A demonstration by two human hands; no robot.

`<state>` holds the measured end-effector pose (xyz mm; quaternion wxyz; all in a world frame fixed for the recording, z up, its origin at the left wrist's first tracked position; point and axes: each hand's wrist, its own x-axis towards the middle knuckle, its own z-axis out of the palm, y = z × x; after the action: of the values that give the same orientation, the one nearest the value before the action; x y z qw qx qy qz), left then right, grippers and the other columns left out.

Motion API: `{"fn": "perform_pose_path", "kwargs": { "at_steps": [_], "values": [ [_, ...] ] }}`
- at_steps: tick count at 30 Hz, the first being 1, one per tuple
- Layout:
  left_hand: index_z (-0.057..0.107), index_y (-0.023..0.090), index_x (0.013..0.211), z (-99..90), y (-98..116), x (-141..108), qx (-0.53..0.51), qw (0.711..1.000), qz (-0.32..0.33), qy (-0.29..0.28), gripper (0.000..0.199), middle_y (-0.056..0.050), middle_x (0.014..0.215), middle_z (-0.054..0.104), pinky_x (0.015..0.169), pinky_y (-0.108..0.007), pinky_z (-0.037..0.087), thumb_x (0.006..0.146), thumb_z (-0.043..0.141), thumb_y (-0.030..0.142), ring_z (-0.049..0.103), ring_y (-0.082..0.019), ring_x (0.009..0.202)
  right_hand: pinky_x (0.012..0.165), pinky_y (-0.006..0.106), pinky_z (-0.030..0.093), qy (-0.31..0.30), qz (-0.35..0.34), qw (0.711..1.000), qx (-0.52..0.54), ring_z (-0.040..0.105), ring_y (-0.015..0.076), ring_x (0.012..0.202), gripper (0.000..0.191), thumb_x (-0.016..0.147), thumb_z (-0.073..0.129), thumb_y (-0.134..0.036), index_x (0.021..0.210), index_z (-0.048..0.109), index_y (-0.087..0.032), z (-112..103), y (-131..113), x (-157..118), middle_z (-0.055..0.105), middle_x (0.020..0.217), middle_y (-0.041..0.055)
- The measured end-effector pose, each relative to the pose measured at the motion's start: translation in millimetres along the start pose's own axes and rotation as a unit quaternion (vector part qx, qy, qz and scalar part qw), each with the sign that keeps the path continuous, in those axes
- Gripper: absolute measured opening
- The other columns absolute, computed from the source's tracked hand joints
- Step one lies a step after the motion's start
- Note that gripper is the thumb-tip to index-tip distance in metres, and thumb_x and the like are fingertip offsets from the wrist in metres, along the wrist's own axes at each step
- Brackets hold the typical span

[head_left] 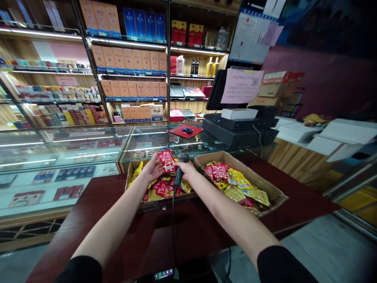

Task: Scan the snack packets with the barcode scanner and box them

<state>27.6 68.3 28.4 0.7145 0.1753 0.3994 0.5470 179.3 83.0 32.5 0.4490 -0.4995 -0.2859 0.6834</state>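
Observation:
A small shiny red snack packet [166, 160] stands tilted over the left cardboard box, its printed side with a barcode facing me. My left hand [153, 168] has it by the left edge, palm turned partly up. In my right hand [186, 170] is a dark handheld barcode scanner [178, 177], its head up and its cable hanging down. The right thumb reaches to the packet's lower right edge; whether it presses on it I cannot tell. Below both hands, the left cardboard box [159, 204] holds red and yellow packets. The right cardboard box [273, 192] holds more of them.
Both boxes rest on a dark red wooden table [141, 243]. Behind it run glass display counters [88, 151], with a mouse [187, 130] on a red mat. A monitor [216, 90] with a paper sheet stands at back right. Shelves of boxed goods [129, 61] line the wall.

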Motion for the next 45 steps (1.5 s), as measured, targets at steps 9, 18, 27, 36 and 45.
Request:
{"fn": "perform_pose_path", "kwargs": {
  "at_steps": [9,18,27,36,45],
  "values": [
    [0.059,0.016,0.083,-17.3,-7.2,6.0,0.15,0.983,0.101,0.028,0.035,-0.002,0.073,0.068,0.054,-0.023,0.054,0.058,0.084,0.017,0.065,-0.013,0.059,0.055,0.024,0.057,0.003,-0.037,0.999,0.005,0.06,0.011,0.051,0.014,0.073,0.064,-0.004,0.074,0.058,-0.016,-6.9,-4.1,-47.8,0.057,0.052,-0.004],
    [0.068,0.015,0.093,-21.3,-19.6,-3.6,0.226,0.958,0.173,-0.037,0.044,-0.005,0.088,0.07,0.055,-0.021,0.052,0.057,0.084,0.033,0.063,-0.012,0.065,0.037,0.023,0.048,-0.158,-0.084,0.979,-0.093,0.057,0.0105,0.044,0.028,0.074,0.07,-0.041,0.081,0.063,-0.014,-23.8,33.7,-111.7,0.067,0.071,0.0035],
    [0.066,0.015,0.092,-26.9,-21.0,2.4,0.228,0.958,0.176,-0.009,0.043,-0.003,0.083,0.07,0.051,-0.018,0.048,0.056,0.084,0.032,0.061,-0.009,0.057,0.03,0.021,0.038,-0.126,-0.084,0.982,-0.111,0.044,0.0071,0.033,0.024,0.073,0.068,-0.04,0.068,0.06,-0.018,-11.3,70.7,-107.4,0.06,0.055,-0.0011],
    [0.068,0.018,0.103,-24.3,-17.7,11.3,0.186,0.95,0.249,-0.023,0.045,-0.006,0.094,0.073,0.059,-0.025,0.054,0.063,0.08,0.034,0.068,-0.015,0.068,0.03,0.02,0.035,-0.108,-0.132,0.981,-0.095,0.041,0.0067,0.031,0.026,0.07,0.067,-0.04,0.065,0.056,-0.017,-10.1,63.1,-98.8,0.055,0.046,-0.0036],
    [0.069,0.016,0.102,-19.2,-13.0,14.1,0.178,0.948,0.263,0.008,0.042,-0.006,0.09,0.073,0.064,-0.026,0.054,0.064,0.08,0.03,0.067,-0.015,0.07,0.029,0.021,0.035,-0.126,-0.099,0.977,-0.138,0.04,0.0076,0.028,0.026,0.071,0.065,-0.039,0.06,0.056,-0.017,2.5,73.5,-106.9,0.049,0.039,-0.0047]
  ]
}}
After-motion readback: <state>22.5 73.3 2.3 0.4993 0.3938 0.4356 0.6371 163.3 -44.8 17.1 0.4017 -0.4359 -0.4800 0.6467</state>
